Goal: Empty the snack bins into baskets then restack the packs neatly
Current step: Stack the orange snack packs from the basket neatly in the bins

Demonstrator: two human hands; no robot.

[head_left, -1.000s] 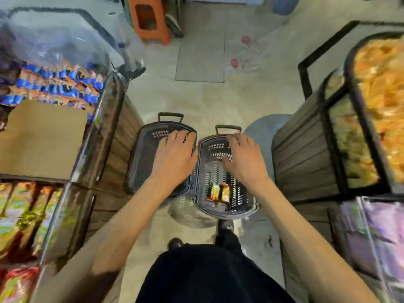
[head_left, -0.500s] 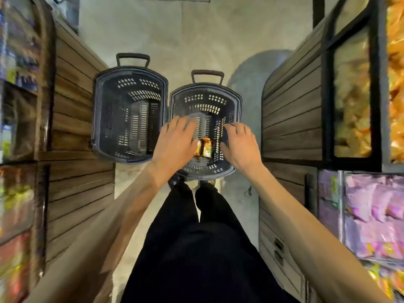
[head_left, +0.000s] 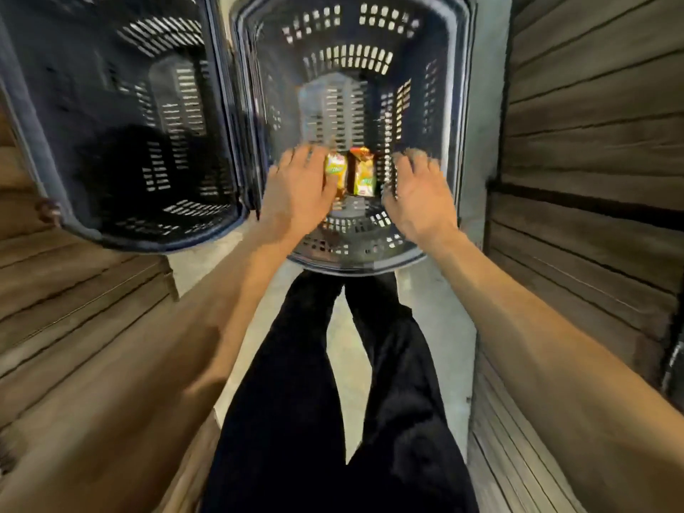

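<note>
Yellow wrapping lies under the fingers [head_left: 309, 159] of the left hand [head_left: 296, 196], which are held fairly straight and close together over the left of two snack packs [head_left: 349, 172]. Whether the pack is actually touched cannot be told through the motion blur. The fingers of the right hand [head_left: 420, 196] are spread apart with nothing held, just beside the right pack.

The packs are laid side by side on the slotted bottom of the right basket [head_left: 351, 266], somewhat toward its near edge. They are small and flat, glossy, printed in yellow and orange, and are judged to be light and slippery.

The left basket [head_left: 111, 105] is set just beside the right one. Both are stood on the floor [head_left: 348, 364] between slatted wooden bin fronts [head_left: 592, 124].

The step in hand is judged to be the gathering of the packs out of the basket for restacking. A grip from both sides is called for next, closed gently so that the packs are kept together and not slid apart.
</note>
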